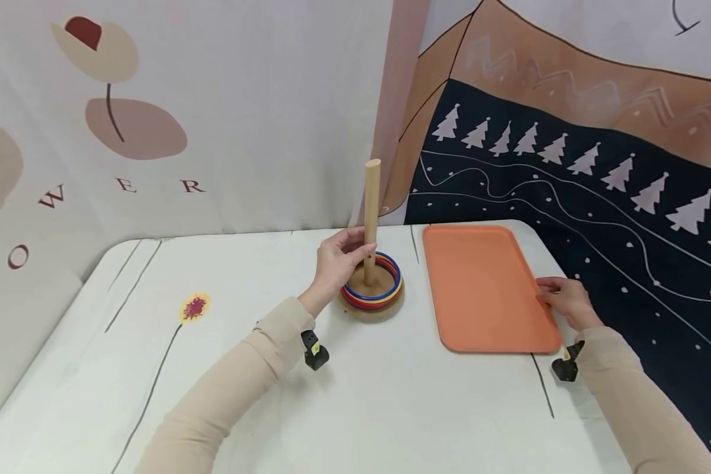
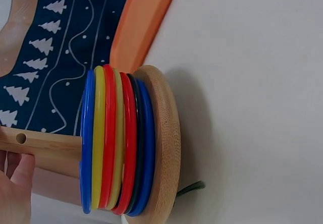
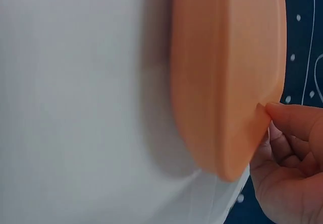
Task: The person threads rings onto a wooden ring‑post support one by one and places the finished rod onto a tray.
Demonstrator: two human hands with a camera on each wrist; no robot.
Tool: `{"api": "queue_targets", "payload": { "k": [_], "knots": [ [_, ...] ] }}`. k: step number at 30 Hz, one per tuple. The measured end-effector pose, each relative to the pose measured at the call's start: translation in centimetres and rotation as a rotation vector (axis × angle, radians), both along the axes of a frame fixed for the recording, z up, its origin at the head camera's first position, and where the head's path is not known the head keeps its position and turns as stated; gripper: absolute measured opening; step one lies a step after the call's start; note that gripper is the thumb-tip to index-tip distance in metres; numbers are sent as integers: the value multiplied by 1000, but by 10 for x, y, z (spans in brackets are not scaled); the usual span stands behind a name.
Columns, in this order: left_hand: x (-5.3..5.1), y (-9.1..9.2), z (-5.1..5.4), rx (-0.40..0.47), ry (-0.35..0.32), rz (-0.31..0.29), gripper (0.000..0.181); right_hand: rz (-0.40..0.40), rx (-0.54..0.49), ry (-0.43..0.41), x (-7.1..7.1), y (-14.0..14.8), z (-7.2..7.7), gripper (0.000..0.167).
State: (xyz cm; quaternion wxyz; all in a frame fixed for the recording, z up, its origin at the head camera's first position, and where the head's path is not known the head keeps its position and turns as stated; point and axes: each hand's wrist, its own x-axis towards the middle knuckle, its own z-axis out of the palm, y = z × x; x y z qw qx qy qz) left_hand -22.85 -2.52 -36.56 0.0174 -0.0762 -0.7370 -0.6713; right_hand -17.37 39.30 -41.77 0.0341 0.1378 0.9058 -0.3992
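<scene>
A wooden post (image 1: 372, 197) stands upright on a round wooden base (image 2: 167, 148). Around its foot lies a stack of coloured rings (image 1: 372, 304), blue, yellow, red and dark green among them. My left hand (image 1: 335, 264) holds the post above the rings, thumb on the near side; the left wrist view shows a small hole in the wood beside it. To the right lies an orange tray (image 1: 480, 289) with nothing on it. Its right rim is pinched by my right hand (image 1: 571, 303), the thumb over the edge in the right wrist view.
Both things stand on a table with a white cloth (image 1: 379, 408) printed with a flower and thin lines. Behind hangs a pale curtain (image 1: 261, 99). A dark cloth with tree shapes (image 1: 569, 191) borders the table's right edge.
</scene>
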Motion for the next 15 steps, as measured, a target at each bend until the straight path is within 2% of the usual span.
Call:
{"api": "queue_targets", "payload": {
  "k": [4,9,15],
  "knots": [
    [0,-6,8,13,6,10,33,53,-46,10,-2,-17,1,39],
    [1,-11,16,39,18,16,32,97,-70,-27,-7,-50,2,37],
    [3,-18,21,44,25,20,31,139,-96,-76,-14,-96,2,34]
  ]
}}
